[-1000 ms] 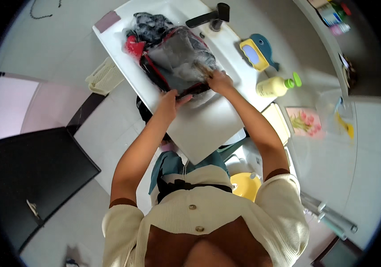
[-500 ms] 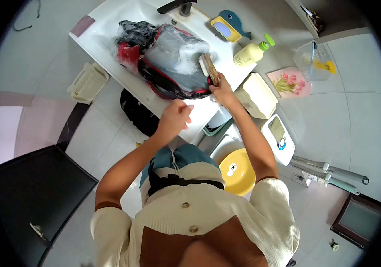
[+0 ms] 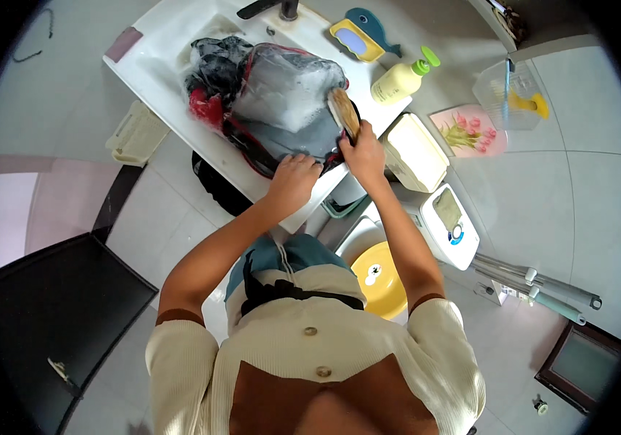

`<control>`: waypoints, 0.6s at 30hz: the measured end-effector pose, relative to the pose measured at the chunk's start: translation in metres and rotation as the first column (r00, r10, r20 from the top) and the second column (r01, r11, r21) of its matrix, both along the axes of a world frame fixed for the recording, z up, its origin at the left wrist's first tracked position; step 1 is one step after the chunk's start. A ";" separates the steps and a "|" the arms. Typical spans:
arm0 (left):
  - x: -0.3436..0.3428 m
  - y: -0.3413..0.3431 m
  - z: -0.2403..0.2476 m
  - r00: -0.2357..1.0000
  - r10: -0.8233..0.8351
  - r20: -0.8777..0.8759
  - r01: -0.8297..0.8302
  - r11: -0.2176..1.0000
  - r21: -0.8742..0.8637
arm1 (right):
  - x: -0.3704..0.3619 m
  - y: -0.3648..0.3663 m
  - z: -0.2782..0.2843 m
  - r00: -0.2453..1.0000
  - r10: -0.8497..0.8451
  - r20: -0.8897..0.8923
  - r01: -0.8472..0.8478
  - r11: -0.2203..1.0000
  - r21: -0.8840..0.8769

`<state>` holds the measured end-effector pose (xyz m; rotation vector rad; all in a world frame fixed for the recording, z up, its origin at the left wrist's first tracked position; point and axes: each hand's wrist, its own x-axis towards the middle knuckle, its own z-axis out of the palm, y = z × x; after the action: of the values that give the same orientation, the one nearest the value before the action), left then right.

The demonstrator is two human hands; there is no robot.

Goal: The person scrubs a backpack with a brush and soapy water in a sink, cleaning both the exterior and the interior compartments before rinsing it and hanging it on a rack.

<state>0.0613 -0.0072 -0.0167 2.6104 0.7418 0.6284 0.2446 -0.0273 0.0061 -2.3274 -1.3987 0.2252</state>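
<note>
A wet grey and black bag with red trim (image 3: 281,94), covered in white suds, lies across the white washbasin (image 3: 147,69) and its near ledge. My right hand (image 3: 365,154) grips a wooden scrub brush (image 3: 347,112) by its near end. The brush stands at the bag's right side with its pale bristles facing the fabric. My left hand (image 3: 296,181) has its fingers closed over the bag's near edge; the fingertips are partly hidden. Dark, crumpled fabric with a red patch bunches at the bag's left end.
Beyond the basin rises a black faucet (image 3: 289,9). On the right ledge are a whale-shaped soap holder (image 3: 358,40) and a yellow-green pump bottle (image 3: 396,83). A cream bin (image 3: 416,152), a white appliance (image 3: 452,228) and a yellow basin (image 3: 381,279) stand below, right.
My left hand has moved forward from beside the ledge onto the bag's near edge and closed there. The right hand keeps the brush, now more upright. The view has shifted slightly.
</note>
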 end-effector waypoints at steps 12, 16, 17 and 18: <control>0.033 -0.026 0.003 0.991 0.072 0.114 -0.079 0.995 0.060 | 0.015 0.035 0.017 0.987 0.075 0.141 -0.008 0.904 -0.428; 0.043 -0.021 0.006 0.994 -0.042 0.099 0.015 0.965 0.262 | 0.006 0.031 0.011 0.960 0.114 0.255 -0.011 0.928 -0.373; 0.043 -0.020 0.008 0.998 -0.042 0.055 0.026 0.963 0.270 | 0.009 0.038 0.010 0.970 0.103 0.218 -0.005 0.911 -0.412; 0.042 -0.019 0.010 0.999 -0.040 0.011 0.035 0.960 0.277 | 0.011 0.041 0.009 0.979 0.093 0.181 -0.001 0.893 -0.451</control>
<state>0.1033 -0.0267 -0.0067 2.8601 0.6370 0.7927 0.2556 0.0139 0.0156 -2.7552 -1.6430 0.3750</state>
